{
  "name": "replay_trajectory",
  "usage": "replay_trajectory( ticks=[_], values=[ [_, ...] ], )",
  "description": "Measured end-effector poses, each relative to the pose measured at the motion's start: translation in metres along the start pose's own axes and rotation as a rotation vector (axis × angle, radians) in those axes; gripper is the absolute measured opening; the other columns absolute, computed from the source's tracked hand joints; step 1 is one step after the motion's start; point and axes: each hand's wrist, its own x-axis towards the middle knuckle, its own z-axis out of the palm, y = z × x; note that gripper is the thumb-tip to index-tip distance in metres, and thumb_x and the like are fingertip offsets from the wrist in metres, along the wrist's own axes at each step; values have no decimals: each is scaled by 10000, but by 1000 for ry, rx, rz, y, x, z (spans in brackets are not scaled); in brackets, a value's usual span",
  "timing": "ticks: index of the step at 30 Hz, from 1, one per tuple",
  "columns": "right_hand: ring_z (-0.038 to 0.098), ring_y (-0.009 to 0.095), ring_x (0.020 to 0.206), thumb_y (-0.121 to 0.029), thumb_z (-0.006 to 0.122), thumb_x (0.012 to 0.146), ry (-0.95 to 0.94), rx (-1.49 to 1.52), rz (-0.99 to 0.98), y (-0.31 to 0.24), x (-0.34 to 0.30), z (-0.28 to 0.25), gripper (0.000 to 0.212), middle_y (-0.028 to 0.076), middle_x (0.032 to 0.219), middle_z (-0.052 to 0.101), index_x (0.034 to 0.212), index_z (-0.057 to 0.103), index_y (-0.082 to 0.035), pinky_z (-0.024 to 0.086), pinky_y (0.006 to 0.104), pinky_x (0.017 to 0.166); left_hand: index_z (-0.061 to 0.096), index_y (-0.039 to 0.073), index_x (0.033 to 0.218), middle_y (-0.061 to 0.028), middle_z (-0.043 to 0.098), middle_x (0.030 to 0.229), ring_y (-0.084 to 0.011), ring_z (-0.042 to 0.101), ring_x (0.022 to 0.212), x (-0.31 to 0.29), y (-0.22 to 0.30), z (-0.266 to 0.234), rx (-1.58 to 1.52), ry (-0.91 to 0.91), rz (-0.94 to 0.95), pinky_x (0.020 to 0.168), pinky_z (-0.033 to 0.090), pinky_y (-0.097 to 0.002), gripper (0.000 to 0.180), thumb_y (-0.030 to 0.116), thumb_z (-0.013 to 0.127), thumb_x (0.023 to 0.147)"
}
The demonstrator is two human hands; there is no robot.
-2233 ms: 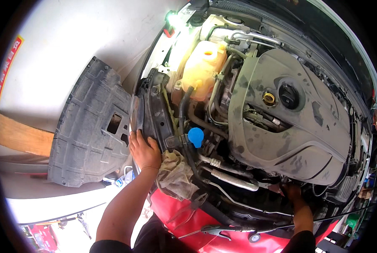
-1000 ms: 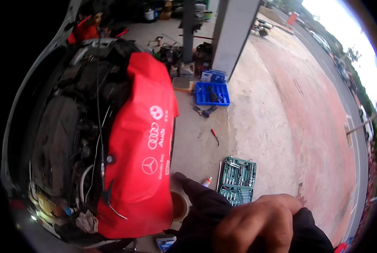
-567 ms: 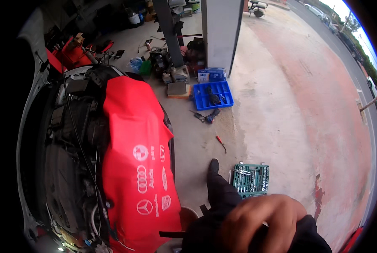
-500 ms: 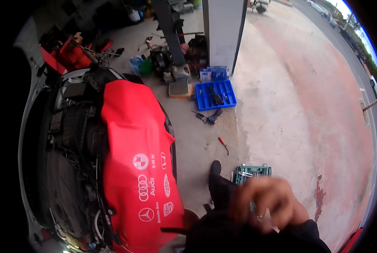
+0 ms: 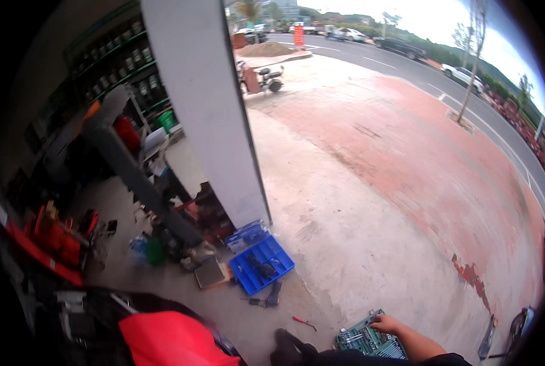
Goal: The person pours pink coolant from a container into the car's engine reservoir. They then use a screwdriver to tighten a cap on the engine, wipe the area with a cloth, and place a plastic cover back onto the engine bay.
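My right hand [image 5: 385, 323] reaches down over a green tool case [image 5: 363, 341] that lies open on the ground at the lower edge. Its fingers are bent together at the case's far right part; whatever they grip, if anything, is too small to make out. Metal sockets and bits sit in rows inside the case. My left hand is out of view. A dark shoe [image 5: 281, 335] of mine stands left of the case. On the floor beyond lies a screwdriver-like tool [image 5: 304, 322] with a red handle and a bent dark shaft.
A blue divided tray [image 5: 262, 265] and a cordless power tool [image 5: 272, 297] lie on the floor ahead. Behind them rises a white pillar [image 5: 205, 110]. At lower left, a red cover [image 5: 169, 341] drapes the car's edge. A scooter wheel [image 5: 518, 323] shows at far right.
My view has swung up and to the right, bringing in the street. My right hand has moved from close in front of me down to the tool case.
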Motion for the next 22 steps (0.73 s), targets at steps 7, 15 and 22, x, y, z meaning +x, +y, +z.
replay_trajectory(
  ticks=[7,15,22],
  values=[
    [643,222,613,-163,620,816,380,972,490,81,-21,7,258,148,800,679,950,668,52,526,354,512,599,109,1236,-121,696,1042,-317,657,885,105,191,12,125,-74,122,829,529,-443,434,351,495,890],
    [645,253,645,-205,648,822,228,462,466,194,147,15,225,136,807,660,947,661,-18,532,334,549,527,121,1315,-119,624,1149,-292,589,995,164,334,178,230,-301,52,888,489,-412,477,337,528,890],
    [680,252,687,-170,623,818,184,698,570,53,323,-240,230,157,808,687,931,681,22,580,373,627,336,133,1493,-145,402,1487,-263,386,1364,147,494,278,358,-468,-24,1071,368,-354,708,398,588,887]
  ],
)
